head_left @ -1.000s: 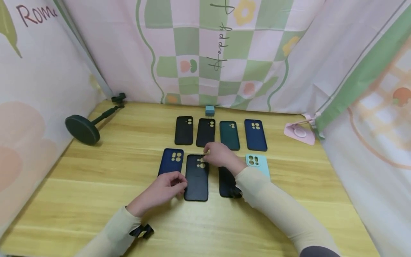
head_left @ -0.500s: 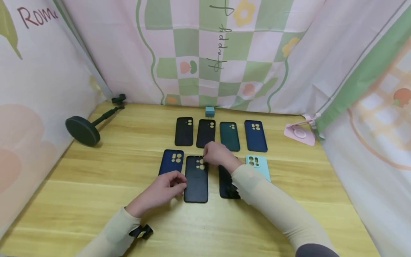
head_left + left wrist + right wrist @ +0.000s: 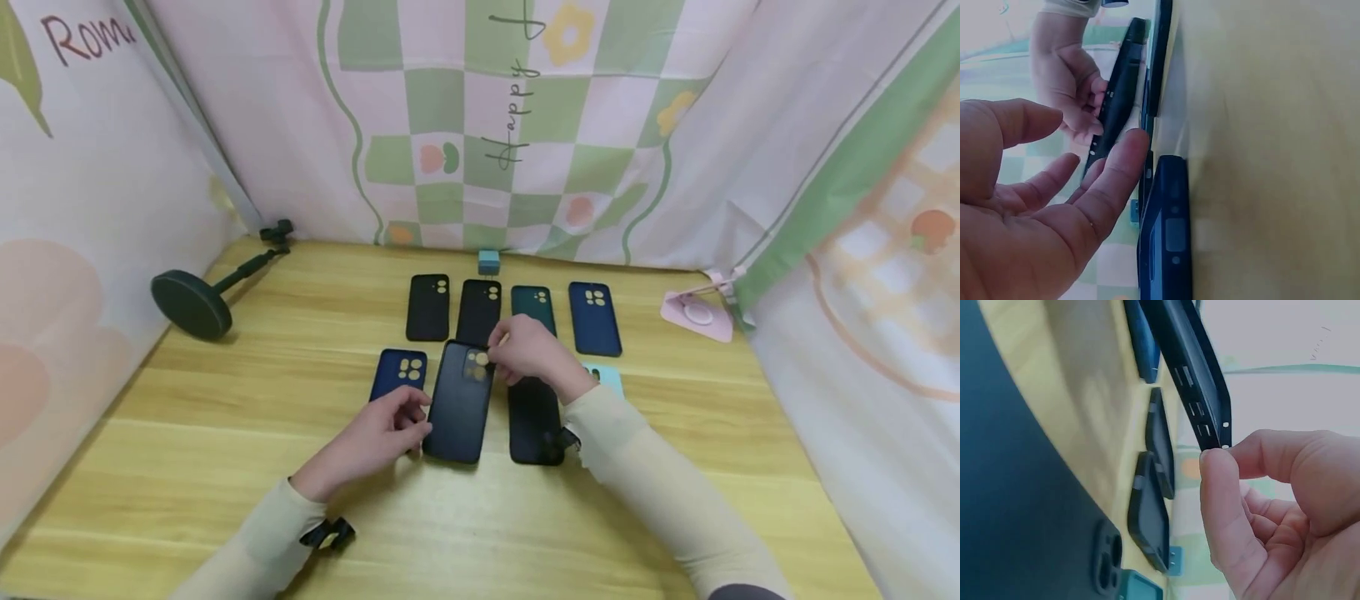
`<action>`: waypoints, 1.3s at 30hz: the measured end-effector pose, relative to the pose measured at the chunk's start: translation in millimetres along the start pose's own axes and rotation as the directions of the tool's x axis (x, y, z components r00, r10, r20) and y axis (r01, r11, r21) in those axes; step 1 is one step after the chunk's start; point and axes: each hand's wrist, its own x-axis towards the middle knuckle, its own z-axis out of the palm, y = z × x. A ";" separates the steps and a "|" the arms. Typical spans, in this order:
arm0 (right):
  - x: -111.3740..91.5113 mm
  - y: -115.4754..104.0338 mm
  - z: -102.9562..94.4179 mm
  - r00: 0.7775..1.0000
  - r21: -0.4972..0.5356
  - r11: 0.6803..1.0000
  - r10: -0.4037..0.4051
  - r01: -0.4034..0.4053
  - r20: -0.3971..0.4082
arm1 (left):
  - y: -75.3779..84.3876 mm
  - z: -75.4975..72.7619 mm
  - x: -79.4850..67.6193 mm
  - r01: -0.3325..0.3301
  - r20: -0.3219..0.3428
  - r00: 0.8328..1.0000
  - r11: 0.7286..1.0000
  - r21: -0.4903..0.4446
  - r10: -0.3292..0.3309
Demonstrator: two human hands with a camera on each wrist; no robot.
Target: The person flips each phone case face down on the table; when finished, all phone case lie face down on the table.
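Observation:
In the head view, my right hand [image 3: 534,354] pinches the upper right edge of a black phone case [image 3: 456,408]. Thumb and forefinger grip its corner in the right wrist view, where the case [image 3: 1185,369] hangs tilted above the wood. The case's far end stands raised. My left hand [image 3: 378,433] is beside its left edge; seen from the left wrist, the fingers [image 3: 1119,169] are spread and relaxed, holding nothing. Under and behind the left hand lies a navy phone case [image 3: 397,375]. Another black case [image 3: 535,425] lies below my right wrist, partly covering a light blue case [image 3: 609,377].
A back row has two black cases [image 3: 428,308], a dark green case [image 3: 531,307] and a blue case [image 3: 596,318]. Behind them stands a small blue block [image 3: 489,262]. A dark green round-based stand [image 3: 191,304] lies left; a pink stand [image 3: 697,317] is at right.
The black phone case has been lifted at its far end and tilted, rising with my right hand, which moved slightly right. My left hand shifted slightly up and left beside it.

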 end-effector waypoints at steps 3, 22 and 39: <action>-2.8 -1.0 -3.7 1.000 0.020 1.000 0.008 -0.008 -0.021 | 0.2 0.1 0.2 -0.006 -0.002 1.000 1.000 0.004 0.006; -6.1 3.5 -0.7 1.000 -0.024 1.000 -0.006 0.006 -0.024 | -4.2 12.0 -0.2 -0.071 0.015 0.997 0.993 -0.096 0.072; -9.7 -24.4 26.7 0.991 -0.091 0.992 -0.096 0.087 -0.093 | 5.3 18.7 5.0 -0.141 0.025 0.989 0.988 -0.060 0.143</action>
